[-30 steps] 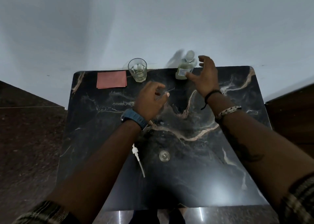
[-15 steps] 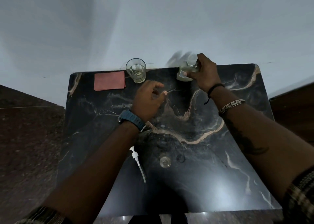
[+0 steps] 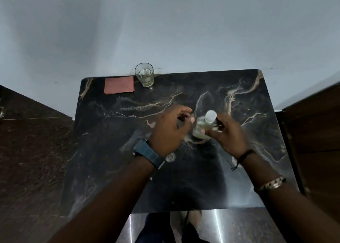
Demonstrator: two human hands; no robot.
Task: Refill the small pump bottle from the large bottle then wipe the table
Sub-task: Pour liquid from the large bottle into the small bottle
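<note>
— What does the right hand (image 3: 227, 134) have?

— It is wrapped around a clear bottle (image 3: 202, 127) with a pale round cap (image 3: 210, 116), fingers curled behind it and the thumb across the front. The bottle leans a little and sits near the middle of the table (image 3: 257, 178), towards the right; whether its base touches the top I cannot tell. A low band of yellowish liquid shows at its bottom.

— And the left hand (image 3: 168, 132)?

— Loosely curled just beside the bottle, fingertips (image 3: 192, 120) close to its shoulder. It seems to grip nothing, though part of the palm is hidden. A blue watch (image 3: 148, 155) is on that wrist, and a small round clear thing (image 3: 170, 158) peeks out by the strap, too blurred to name.

— Is there room around them?

— Plenty. The dark marble top is bare to the right of the hands and along the near edge. The far edge meets the pale wall (image 3: 184, 31).

— What stands back there?

— A drinking glass (image 3: 144, 75) at the far edge, left of centre, with some pale liquid in it. Just beside it, to its left, a flat pink cloth (image 3: 119, 85) lies near the far left corner, well apart from both hands.
</note>
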